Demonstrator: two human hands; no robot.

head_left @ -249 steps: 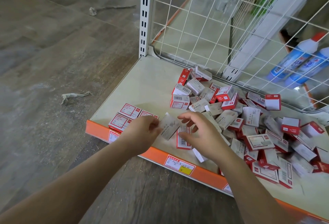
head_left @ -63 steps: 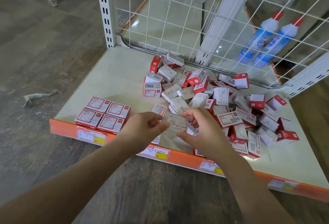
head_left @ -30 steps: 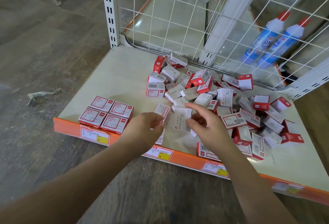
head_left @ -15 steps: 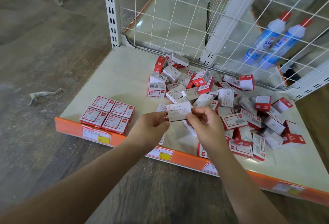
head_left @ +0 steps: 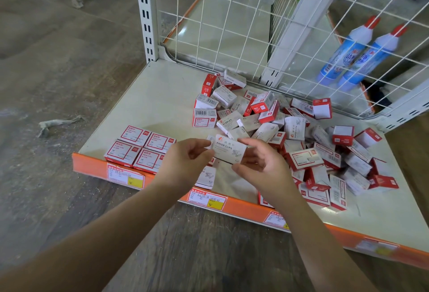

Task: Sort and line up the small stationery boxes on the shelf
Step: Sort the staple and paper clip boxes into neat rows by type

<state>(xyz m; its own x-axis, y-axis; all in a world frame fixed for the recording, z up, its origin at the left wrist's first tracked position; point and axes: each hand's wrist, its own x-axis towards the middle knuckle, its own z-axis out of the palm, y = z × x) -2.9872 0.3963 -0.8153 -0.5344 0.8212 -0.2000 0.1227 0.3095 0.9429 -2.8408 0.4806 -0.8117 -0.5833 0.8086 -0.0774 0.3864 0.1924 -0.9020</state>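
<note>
Boxes of cardboard, small and rectangular in red and white, are lying on a smooth cream shelf (head_left: 148, 96) with an orange front lip. One box (head_left: 229, 150), printed PAPER CLIPS, is being held in the air over the shelf's front edge: the left hand (head_left: 185, 164) is pinching its left end and the right hand (head_left: 262, 166) is curling fingers round its right end. Four boxes (head_left: 139, 148) are sitting flat in a neat two-by-two block at the front left corner. A loose heap (head_left: 290, 134) of several dozen is crowding the middle and right. A white wire grid (head_left: 220, 25) is closing off the back; two blue bottles (head_left: 357, 52) with red tips are showing behind it.
</note>
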